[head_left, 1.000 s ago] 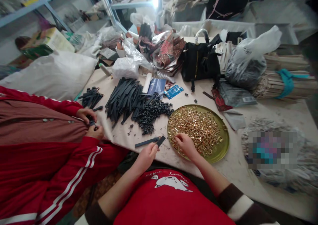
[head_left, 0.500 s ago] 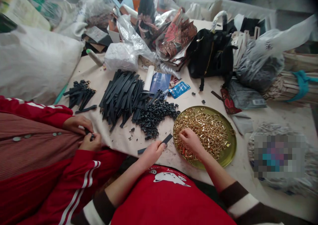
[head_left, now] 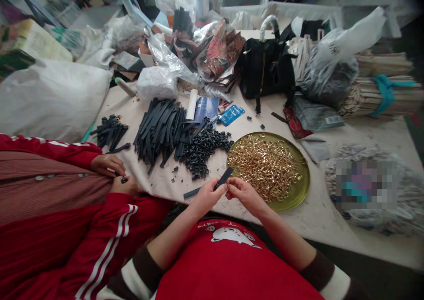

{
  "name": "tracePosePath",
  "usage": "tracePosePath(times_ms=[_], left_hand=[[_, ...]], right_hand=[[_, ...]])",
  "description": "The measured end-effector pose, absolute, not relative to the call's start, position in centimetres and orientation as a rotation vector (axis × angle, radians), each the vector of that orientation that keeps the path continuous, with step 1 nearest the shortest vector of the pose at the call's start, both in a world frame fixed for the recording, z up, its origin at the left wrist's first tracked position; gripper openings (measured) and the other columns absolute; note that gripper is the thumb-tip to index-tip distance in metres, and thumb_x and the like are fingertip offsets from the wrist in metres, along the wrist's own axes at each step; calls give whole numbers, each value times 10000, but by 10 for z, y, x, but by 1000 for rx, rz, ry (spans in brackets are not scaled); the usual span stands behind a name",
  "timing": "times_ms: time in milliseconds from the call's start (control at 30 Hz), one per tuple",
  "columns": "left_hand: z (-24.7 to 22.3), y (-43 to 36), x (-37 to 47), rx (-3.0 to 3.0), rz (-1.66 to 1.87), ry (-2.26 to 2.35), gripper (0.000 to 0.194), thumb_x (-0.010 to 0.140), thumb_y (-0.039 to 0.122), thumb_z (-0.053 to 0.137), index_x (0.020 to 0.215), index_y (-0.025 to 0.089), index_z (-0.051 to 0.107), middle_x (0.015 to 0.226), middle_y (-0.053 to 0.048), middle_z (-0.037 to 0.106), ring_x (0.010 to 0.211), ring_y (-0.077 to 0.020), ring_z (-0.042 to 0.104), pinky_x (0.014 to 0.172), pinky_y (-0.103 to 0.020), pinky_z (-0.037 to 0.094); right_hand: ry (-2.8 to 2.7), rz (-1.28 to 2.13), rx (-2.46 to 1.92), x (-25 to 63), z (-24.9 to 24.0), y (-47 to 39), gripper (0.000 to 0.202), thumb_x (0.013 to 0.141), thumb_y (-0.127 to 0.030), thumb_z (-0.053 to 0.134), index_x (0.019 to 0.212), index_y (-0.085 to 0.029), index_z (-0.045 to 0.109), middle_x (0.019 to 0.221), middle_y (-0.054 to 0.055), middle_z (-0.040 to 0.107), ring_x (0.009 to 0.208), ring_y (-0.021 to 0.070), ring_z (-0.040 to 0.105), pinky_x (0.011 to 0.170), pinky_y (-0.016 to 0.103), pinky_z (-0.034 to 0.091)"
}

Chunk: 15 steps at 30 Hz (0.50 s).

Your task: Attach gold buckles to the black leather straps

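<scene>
My left hand [head_left: 208, 196] is closed around a flat black strap [head_left: 226, 176]; one end sticks out past the fingers and the other trails behind over the table. Close against it, my right hand [head_left: 245, 195] pinches what seems to be a small gold buckle, mostly covered by the fingertips, beside the strap. Right of my hands stands a round gold tray [head_left: 305, 183] heaped with small gold buckles [head_left: 266, 167]. Beyond my left hand lie a heap of small black loops [head_left: 205, 152] and a pile of black straps [head_left: 159, 130].
At my left a co-worker's hands [head_left: 121, 178] hold a small dark piece near finished-looking straps [head_left: 111, 130]. A black handbag [head_left: 266, 68], a blue packet [head_left: 232, 114] and a white roll [head_left: 191, 105] stand farther back. Plastic-wrapped bundles [head_left: 331, 70] crowd the back right.
My right hand has come left from over the buckle tray to meet my left hand at the strap. The view has shifted slightly; the left hand still grips the strap.
</scene>
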<state>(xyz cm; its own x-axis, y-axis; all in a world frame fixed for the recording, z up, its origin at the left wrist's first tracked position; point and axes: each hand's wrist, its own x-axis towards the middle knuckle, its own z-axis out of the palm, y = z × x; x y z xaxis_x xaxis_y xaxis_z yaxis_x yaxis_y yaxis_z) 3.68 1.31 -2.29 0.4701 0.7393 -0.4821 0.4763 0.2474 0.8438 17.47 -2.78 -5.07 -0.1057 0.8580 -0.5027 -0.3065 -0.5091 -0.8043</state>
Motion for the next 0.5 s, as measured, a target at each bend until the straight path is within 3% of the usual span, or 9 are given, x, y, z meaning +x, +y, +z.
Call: tracePosePath(times_ms=[100, 233, 500], left_hand=[[-12, -10, 40, 1651, 210, 1194, 258, 817, 366, 410, 885, 171, 564, 764, -26, 603, 707, -148, 533, 622, -226, 365], [-2, -36, 37, 1771, 231, 1277, 305, 852, 392, 331, 879, 181, 549, 759, -26, 599, 705, -157, 537, 615, -231, 353], [-14, -84, 37, 1724, 196, 1272, 309, 847, 368, 318, 766, 170, 541, 623, 10, 519, 603, -135, 483, 544, -222, 301]], right_hand=[[-627, 1735, -1260, 172, -47, -47, 250, 638, -326, 661, 848, -207, 596, 705, -22, 601, 628, 117, 546, 606, 262, 459], [-364, 1888, -1087, 179, -35, -70, 295, 638, -238, 671, 913, -202, 568, 895, 12, 634, 812, 127, 596, 778, 279, 460], [33, 1727, -975, 193, -30, -94, 285, 680, -200, 634, 933, -248, 514, 879, -3, 669, 819, 130, 619, 738, 278, 484]])
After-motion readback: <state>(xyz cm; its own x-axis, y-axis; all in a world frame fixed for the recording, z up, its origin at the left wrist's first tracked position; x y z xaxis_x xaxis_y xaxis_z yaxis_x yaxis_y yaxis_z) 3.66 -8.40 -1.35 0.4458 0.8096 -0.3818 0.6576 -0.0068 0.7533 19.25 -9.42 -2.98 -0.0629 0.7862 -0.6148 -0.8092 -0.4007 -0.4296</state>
